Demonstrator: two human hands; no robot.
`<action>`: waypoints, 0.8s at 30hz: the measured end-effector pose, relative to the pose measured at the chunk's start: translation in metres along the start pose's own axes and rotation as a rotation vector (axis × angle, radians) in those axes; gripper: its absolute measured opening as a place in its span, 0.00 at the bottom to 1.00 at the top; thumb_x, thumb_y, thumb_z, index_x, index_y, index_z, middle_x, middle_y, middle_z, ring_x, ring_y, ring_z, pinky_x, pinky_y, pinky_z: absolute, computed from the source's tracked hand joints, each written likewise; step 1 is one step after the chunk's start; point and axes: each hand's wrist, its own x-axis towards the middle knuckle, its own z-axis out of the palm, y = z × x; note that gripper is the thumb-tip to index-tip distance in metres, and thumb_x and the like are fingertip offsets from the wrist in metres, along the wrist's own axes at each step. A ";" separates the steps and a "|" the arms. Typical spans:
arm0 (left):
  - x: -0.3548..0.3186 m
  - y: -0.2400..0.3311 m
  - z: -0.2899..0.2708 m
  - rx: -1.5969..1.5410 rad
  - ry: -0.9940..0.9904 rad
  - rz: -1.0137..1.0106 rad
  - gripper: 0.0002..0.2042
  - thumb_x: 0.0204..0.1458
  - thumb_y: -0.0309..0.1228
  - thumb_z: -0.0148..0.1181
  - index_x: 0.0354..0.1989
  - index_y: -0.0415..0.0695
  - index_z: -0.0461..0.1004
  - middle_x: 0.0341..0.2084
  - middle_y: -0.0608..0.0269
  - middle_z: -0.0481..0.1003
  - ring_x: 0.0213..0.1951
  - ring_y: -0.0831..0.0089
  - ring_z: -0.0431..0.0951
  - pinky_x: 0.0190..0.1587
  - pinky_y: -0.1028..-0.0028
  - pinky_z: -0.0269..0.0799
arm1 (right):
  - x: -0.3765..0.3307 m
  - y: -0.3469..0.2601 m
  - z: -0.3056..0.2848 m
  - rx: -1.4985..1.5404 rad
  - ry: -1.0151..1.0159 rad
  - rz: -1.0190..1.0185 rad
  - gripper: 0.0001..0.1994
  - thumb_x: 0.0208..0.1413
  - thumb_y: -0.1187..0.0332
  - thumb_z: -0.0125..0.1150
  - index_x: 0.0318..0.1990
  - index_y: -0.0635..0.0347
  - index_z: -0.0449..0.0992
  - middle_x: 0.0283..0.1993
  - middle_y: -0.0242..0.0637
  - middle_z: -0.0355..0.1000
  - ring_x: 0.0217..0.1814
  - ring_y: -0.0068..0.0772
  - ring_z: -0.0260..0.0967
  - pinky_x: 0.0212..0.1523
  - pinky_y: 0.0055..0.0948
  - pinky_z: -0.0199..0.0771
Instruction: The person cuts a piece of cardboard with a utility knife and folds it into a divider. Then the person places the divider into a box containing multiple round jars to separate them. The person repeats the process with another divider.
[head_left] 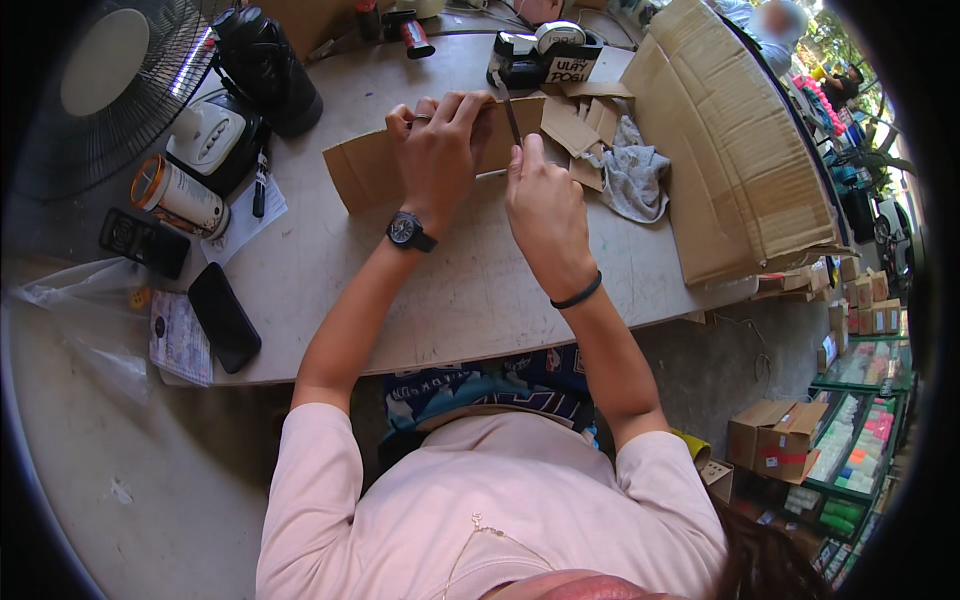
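Nearer the worktop's (340,290) far edge than its near one sits a cardboard piece (363,173). The left hand (437,155) curls over its upper edge, fingers nearly closed on it; they should brace well clear of the cut (they look close). The slim knife (511,115) likely wants short, light strokes from the right hand (548,205), closed around its handle.
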 end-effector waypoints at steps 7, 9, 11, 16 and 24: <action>0.004 0.005 0.000 -0.040 0.028 -0.046 0.05 0.60 0.41 0.63 0.42 0.61 0.81 0.34 0.80 0.80 0.35 0.75 0.76 0.48 0.65 0.53 | -0.006 -0.002 -0.006 -0.020 -0.049 0.013 0.12 0.73 0.60 0.45 0.45 0.60 0.66 0.27 0.56 0.77 0.32 0.63 0.79 0.29 0.53 0.81; 0.005 0.005 0.000 -0.068 0.023 -0.059 0.04 0.58 0.40 0.64 0.40 0.61 0.80 0.35 0.80 0.80 0.35 0.74 0.75 0.50 0.64 0.53 | -0.007 -0.001 -0.007 -0.028 -0.063 0.013 0.12 0.73 0.60 0.46 0.45 0.60 0.66 0.28 0.56 0.77 0.32 0.63 0.79 0.29 0.53 0.81; 0.007 0.006 0.000 -0.087 0.019 -0.071 0.04 0.57 0.40 0.65 0.39 0.61 0.80 0.36 0.81 0.80 0.36 0.74 0.75 0.51 0.62 0.53 | -0.008 0.001 -0.006 -0.028 -0.069 0.006 0.11 0.73 0.60 0.46 0.45 0.60 0.66 0.28 0.56 0.77 0.32 0.63 0.79 0.29 0.53 0.81; 0.006 0.013 -0.004 -0.116 -0.031 -0.095 0.04 0.56 0.38 0.65 0.39 0.62 0.80 0.35 0.82 0.80 0.39 0.74 0.74 0.51 0.59 0.52 | 0.004 -0.001 -0.004 -0.040 -0.014 -0.024 0.11 0.72 0.61 0.48 0.44 0.60 0.66 0.28 0.55 0.78 0.33 0.61 0.80 0.30 0.52 0.82; 0.003 0.007 0.001 -0.126 0.005 -0.048 0.03 0.58 0.37 0.63 0.39 0.61 0.79 0.36 0.83 0.81 0.37 0.75 0.75 0.49 0.58 0.51 | 0.019 -0.001 0.000 0.003 -0.033 -0.013 0.12 0.71 0.61 0.47 0.43 0.62 0.66 0.29 0.58 0.77 0.35 0.65 0.79 0.32 0.54 0.81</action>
